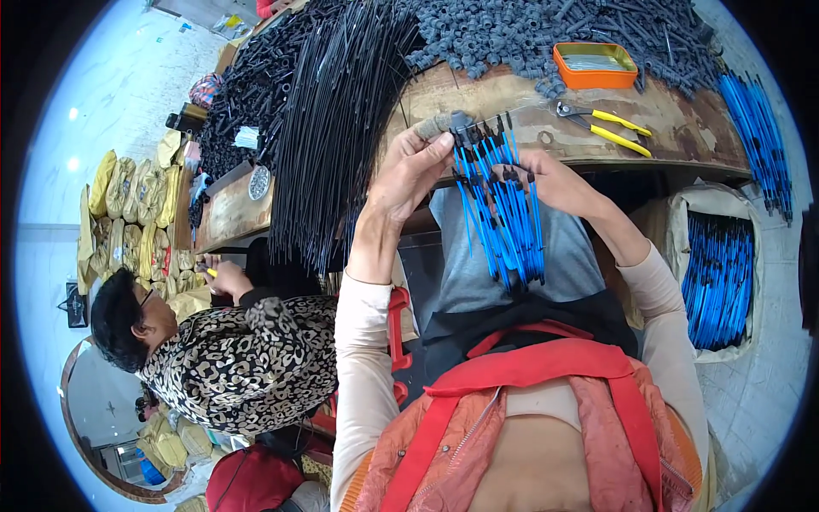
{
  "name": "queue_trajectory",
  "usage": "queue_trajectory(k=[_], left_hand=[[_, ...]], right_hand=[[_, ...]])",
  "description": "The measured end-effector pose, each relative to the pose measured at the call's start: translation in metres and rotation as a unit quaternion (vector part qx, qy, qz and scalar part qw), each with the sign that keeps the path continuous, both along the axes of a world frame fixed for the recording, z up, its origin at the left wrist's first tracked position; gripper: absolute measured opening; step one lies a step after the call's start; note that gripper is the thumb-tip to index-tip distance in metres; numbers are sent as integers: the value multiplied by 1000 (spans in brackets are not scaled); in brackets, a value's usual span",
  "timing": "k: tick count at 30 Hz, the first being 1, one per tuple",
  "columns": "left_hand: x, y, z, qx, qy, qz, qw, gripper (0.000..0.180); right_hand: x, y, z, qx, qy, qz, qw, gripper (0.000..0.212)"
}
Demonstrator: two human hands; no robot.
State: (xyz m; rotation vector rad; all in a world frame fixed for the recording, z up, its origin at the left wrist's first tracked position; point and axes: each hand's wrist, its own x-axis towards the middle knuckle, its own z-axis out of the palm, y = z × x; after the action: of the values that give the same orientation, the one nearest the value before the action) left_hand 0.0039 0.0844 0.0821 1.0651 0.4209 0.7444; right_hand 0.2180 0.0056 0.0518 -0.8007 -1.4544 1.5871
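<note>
In the middle of the view, a bundle of thin blue rods with black fittings (512,230) hangs over my lap. My right hand (550,182) is closed around its upper part, with some fingers hidden behind the rods. My left hand (414,175) is at the bundle's left side, thumb and index finger pinched together at a small grey plastic fitting (461,120). A greyish wrap covers the index finger. Whether this fitting sits on a rod is too small to tell. Yellow-handled pliers (610,132) lie on the wooden table (503,98), right of my hands.
Grey fittings (495,38) are heaped at the back, beside an orange tin (600,78). Long black rods (333,128) overhang the table's left. More blue rods (759,136) lie far right, above a filled sack (721,273). A co-worker (247,358) sits at left, holding something yellow.
</note>
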Motion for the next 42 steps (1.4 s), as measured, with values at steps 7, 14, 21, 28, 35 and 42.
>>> queue_trajectory(k=[7,14,21,28,35,42], left_hand=[[-10,5,-2,-2,-31,-45,999,33],[-13,4,2,-4,-52,-114,992,36],[-9,0,-9,-27,-38,-113,992,37],[-12,-10,-7,-25,-51,-129,990,40],[2,-31,-28,11,-104,65,992,34],[-21,-79,44,300,331,123,886,22]], right_hand=[[-5,-6,6,19,4,16,1000,21],[-5,-12,9,19,-14,49,999,23],[2,-21,5,-4,-12,31,999,15],[-2,-33,18,15,-50,48,997,15],[-7,-43,15,-2,13,33,999,14],[-23,-59,23,22,-103,-44,993,14]])
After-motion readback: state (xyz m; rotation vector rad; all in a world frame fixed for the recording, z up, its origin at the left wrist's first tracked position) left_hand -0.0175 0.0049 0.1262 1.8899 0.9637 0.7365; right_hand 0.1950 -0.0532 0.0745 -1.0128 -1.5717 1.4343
